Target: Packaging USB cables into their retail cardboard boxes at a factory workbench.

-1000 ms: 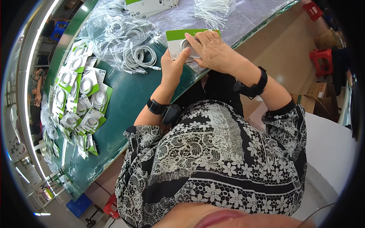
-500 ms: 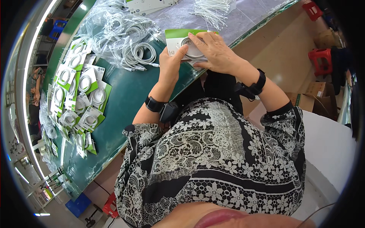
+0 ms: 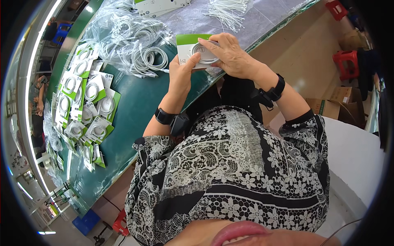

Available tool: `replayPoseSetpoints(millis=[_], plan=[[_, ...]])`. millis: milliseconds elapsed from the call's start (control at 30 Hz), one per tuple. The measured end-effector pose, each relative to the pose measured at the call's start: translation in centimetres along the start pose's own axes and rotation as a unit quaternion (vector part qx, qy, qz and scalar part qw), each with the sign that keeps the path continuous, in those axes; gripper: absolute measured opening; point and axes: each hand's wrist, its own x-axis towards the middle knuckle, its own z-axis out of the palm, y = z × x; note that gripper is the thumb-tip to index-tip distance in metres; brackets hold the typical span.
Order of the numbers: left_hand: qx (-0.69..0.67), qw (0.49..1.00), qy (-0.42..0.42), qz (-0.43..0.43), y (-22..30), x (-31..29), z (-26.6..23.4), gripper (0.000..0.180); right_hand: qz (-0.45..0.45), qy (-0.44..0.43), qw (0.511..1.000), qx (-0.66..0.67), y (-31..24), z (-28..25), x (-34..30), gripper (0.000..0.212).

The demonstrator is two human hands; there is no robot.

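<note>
Above the table's near edge, I hold a white and green backing card (image 3: pixel 187 39) with a coiled white cable (image 3: pixel 208 61) lying against its front. My left hand (image 3: pixel 179 76) grips the card's lower left, thumb over the front beside the coil. My right hand (image 3: pixel 234 57) is closed around the right side, its fingers reaching across the coil and the card's edge. The fingers behind the card are hidden. Close by on the table, a loose coiled cable (image 3: pixel 155 48) lies beside a heap of similar white cables (image 3: pixel 137 30) on clear plastic.
Carded cables (image 3: pixel 92 90) form a pile on the left of the green table (image 3: pixel 133 102). White cable ties (image 3: pixel 225 12) and a stack of cards (image 3: pixel 160 5) lie at the far side. A red stool (image 3: pixel 347 65) and cardboard boxes (image 3: pixel 324 110) stand on the floor at right.
The card and both hands have shifted slightly left. My right fingers have moved over the coil toward the card's right edge, and the coil shows more clearly.
</note>
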Motion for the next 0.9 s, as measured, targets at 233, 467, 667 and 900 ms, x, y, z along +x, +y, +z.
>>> replayPoseSetpoints(millis=[233, 467, 667, 900], plan=[[0.019, 0.999, 0.03, 0.027, 0.1, 0.3, 0.3, 0.03, 0.045, 0.102, 0.992, 0.057, -0.4, 0.8, -0.6, 0.092], [-0.082, 0.997, 0.004, -0.011, -0.7, -0.3, 0.5, 0.031, 0.128, 0.26, 0.955, 0.065, -1.2, 1.8, -0.9, 0.063], [-0.085, 0.996, 0.018, 0.012, -0.7, -0.3, 1.0, 0.033, 0.1, 0.242, 0.965, 0.03, -1.4, 1.5, -1.4, 0.024], [-0.079, 0.994, 0.046, 0.054, -0.8, -0.4, 1.1, 0.033, 0.144, 0.169, 0.97, 0.099, -2.1, 0.9, -1.0, 0.009]])
